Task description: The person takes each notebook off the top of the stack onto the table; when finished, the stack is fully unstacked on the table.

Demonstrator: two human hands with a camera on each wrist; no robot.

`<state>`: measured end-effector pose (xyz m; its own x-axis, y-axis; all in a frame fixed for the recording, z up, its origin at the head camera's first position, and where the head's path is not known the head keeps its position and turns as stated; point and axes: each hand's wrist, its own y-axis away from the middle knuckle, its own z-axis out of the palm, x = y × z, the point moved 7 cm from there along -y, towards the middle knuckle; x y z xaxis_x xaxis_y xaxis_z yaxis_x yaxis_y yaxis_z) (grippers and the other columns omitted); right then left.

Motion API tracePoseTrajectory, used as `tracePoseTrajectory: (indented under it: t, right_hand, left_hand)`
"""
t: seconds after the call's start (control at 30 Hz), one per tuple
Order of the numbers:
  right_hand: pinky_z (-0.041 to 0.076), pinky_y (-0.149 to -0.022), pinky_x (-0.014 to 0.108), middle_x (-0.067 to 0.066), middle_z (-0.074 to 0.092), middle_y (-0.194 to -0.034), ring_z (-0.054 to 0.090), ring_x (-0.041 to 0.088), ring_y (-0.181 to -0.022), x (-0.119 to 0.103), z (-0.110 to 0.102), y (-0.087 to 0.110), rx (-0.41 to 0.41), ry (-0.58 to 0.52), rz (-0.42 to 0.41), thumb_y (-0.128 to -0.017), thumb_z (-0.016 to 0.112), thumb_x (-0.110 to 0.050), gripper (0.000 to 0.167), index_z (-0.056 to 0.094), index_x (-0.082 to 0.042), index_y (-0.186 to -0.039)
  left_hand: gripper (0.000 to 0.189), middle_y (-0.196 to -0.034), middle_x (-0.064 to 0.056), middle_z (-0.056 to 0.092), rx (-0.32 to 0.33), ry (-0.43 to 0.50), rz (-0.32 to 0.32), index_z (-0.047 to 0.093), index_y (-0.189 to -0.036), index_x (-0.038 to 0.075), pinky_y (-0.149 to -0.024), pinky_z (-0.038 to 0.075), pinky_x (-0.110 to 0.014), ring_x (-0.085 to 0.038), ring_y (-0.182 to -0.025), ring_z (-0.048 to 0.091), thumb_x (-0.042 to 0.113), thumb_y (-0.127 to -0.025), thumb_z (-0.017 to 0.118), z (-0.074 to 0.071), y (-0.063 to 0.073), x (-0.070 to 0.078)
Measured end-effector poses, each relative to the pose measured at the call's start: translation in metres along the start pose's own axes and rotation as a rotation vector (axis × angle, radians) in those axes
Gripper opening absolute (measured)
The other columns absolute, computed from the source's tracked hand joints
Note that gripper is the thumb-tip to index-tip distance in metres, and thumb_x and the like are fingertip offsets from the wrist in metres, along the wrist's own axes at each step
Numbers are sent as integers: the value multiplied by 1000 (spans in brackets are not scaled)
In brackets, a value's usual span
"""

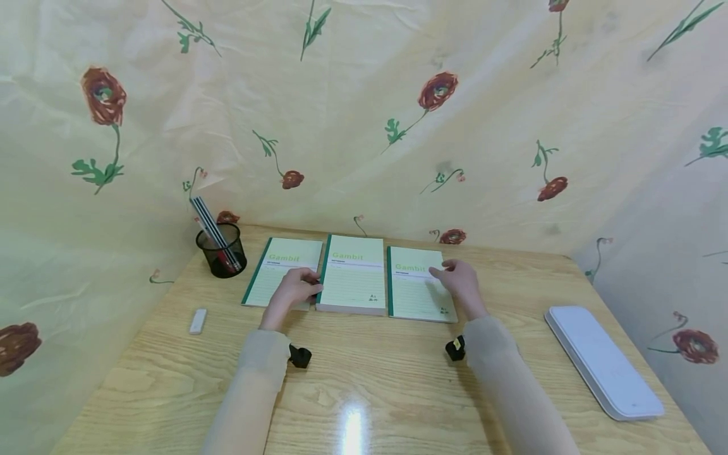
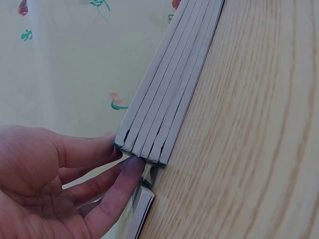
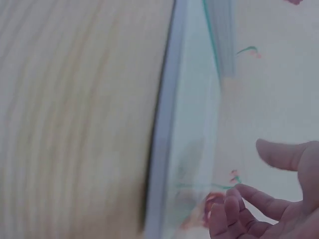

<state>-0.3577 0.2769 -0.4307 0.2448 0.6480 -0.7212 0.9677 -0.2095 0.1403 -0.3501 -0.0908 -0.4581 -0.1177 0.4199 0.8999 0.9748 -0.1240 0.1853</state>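
Three light green notebook piles with dark green spines lie side by side: a left notebook (image 1: 292,249), a taller middle stack (image 1: 352,275) and a right notebook pile (image 1: 418,287). My left hand (image 1: 294,289) reaches over the left notebook and touches the spine side of the middle stack. In the left wrist view, several notebooks show in that stack (image 2: 172,79), with my thumb and extended fingertips right at its spine corner. My right hand (image 1: 461,282) hovers over the right pile's outer edge, thumb and fingers spread with nothing between them, as the right wrist view also shows.
A black mesh pen holder (image 1: 226,256) with striped pencils stands at the back left. Nearer on the wooden table (image 1: 341,373) lies a small white eraser-like block (image 1: 198,321). A long white case (image 1: 605,360) lies at the right. Flower-patterned cloth (image 1: 352,114) hangs behind.
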Motion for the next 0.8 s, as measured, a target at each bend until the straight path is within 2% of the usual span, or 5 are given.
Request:
tracePoseTrajectory:
  t: [0.2, 0.43, 0.63, 0.8]
  right_hand:
    - [45, -100, 49, 24, 48, -143, 52, 37, -121, -22, 11, 4, -51, -107, 3, -95, 64, -43, 66, 49, 1, -141]
    - [57, -86, 38, 23, 58, -130, 64, 35, -105, -39, 38, 6, -108, -248, -27, -96, 65, -42, 63, 50, 3, -138]
    - [59, -75, 33, 24, 63, -120, 68, 30, -90, -47, 64, 3, -111, -272, -29, -95, 66, -39, 59, 55, 5, -132]
    - [59, -73, 32, 20, 64, -114, 67, 23, -82, -52, 81, 4, -95, -232, -19, -94, 68, -35, 50, 60, 3, -126]
  left_hand:
    - [33, -116, -21, 61, 7, 9, -5, 60, -128, -6, -82, 58, -37, -28, -96, 66, 2, -96, 64, 0, 0, 0]
    - [33, -116, -20, 62, 12, -2, -10, 61, -127, -6, -82, 58, -36, -27, -95, 65, 2, -96, 65, -1, 1, 0]
    - [33, -116, -21, 62, 14, -8, -13, 60, -127, -6, -83, 57, -37, -27, -95, 65, 2, -95, 65, -2, 2, 1]
    - [33, -116, -20, 62, 16, -8, -4, 60, -127, -6, -83, 57, -37, -27, -96, 64, 3, -96, 65, -1, 2, 2]
